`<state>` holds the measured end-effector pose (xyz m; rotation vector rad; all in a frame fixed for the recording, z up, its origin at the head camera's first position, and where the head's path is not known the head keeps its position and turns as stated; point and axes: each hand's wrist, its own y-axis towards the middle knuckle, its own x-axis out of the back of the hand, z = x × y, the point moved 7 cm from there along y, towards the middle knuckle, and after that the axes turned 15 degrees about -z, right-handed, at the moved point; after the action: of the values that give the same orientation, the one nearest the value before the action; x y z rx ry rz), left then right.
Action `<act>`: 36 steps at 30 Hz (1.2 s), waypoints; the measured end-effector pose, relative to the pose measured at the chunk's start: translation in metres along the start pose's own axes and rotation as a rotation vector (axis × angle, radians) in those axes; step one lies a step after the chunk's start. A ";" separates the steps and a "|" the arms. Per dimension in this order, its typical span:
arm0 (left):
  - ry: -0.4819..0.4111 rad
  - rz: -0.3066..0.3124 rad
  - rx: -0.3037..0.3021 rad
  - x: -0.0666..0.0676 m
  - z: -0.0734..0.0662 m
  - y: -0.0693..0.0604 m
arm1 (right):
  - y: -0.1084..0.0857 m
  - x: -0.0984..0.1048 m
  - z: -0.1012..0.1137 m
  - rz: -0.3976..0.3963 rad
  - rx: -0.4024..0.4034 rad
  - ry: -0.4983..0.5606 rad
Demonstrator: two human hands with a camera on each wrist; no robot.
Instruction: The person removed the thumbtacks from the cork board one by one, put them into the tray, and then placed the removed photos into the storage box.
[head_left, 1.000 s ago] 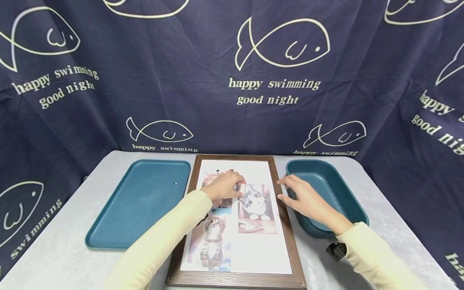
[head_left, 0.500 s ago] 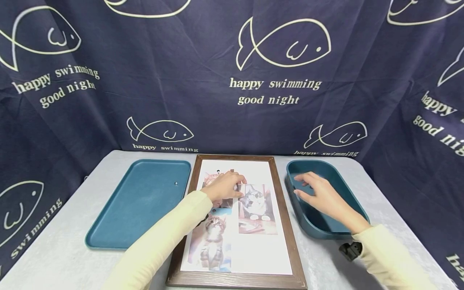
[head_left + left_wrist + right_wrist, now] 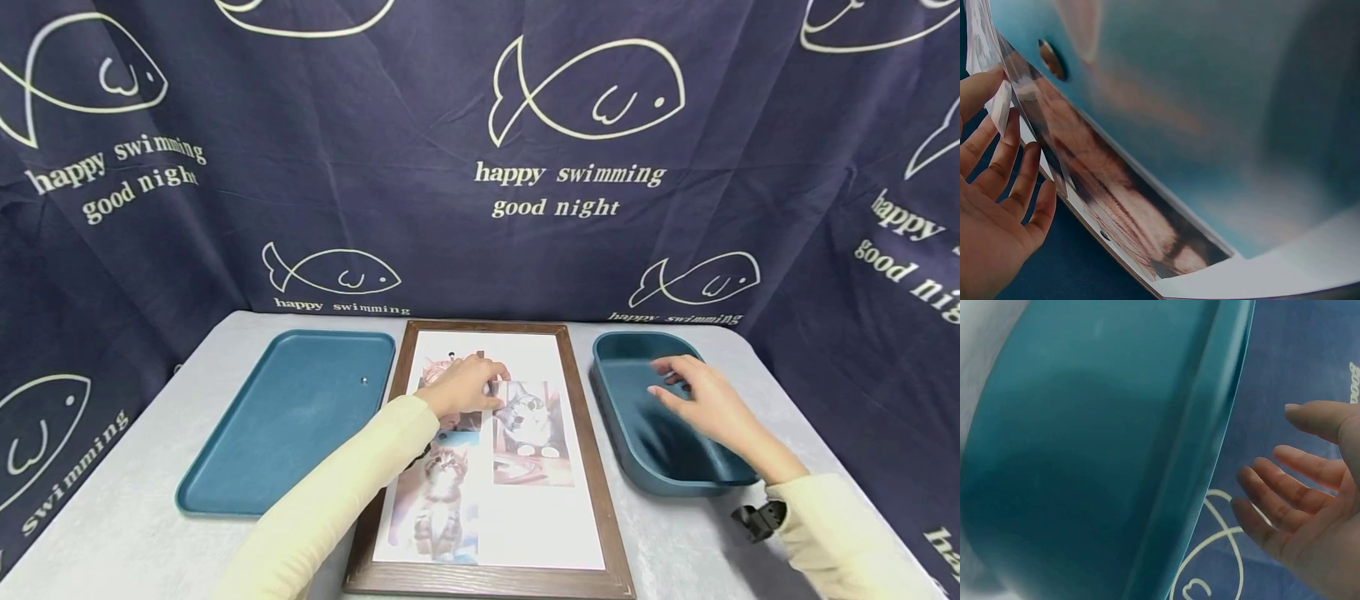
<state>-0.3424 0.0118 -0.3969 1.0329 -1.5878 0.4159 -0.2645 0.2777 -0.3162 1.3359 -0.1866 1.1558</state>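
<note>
My left hand (image 3: pixel 465 387) pinches the upper left corner of a grey-and-white cat photo (image 3: pixel 534 442) lying on a brown-framed white board (image 3: pixel 540 533). The left wrist view has the thumb and forefinger on that corner (image 3: pixel 1000 106), which looks glossy and clear. Beneath my left hand a second cat photo (image 3: pixel 435 372) is partly covered; below it lies a standing-kitten photo (image 3: pixel 438 504). Small round pins or magnets (image 3: pixel 1052 59) sit on these two. My right hand (image 3: pixel 705 400) hovers over the deep teal bin (image 3: pixel 637 425), fingers relaxed and holding nothing.
A flat teal tray (image 3: pixel 292 425) stands left of the board, with one small shiny pin-like piece (image 3: pixel 364 380) on it. The pale table (image 3: pixel 217 550) carries everything. A dark blue fish-print curtain (image 3: pixel 435 167) hangs behind and at the sides.
My right hand has moved right, from beside the board's right frame to above the teal bin. My left hand and the photo it pinches have stayed in place.
</note>
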 end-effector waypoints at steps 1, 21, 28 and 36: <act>0.001 0.000 -0.001 0.000 0.000 0.000 | 0.000 0.001 -0.003 0.002 -0.013 -0.003; -0.007 0.009 0.017 0.005 -0.006 -0.002 | -0.008 0.028 -0.065 -0.010 -0.181 -0.089; 0.002 0.003 -0.005 0.005 -0.007 -0.001 | -0.016 0.032 -0.084 -0.009 -0.243 -0.135; -0.014 -0.006 0.002 0.007 -0.007 -0.001 | -0.025 0.029 -0.106 0.036 -0.320 -0.145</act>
<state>-0.3366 0.0138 -0.3886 1.0433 -1.5966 0.4072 -0.2836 0.3851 -0.3449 1.1341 -0.4826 1.0101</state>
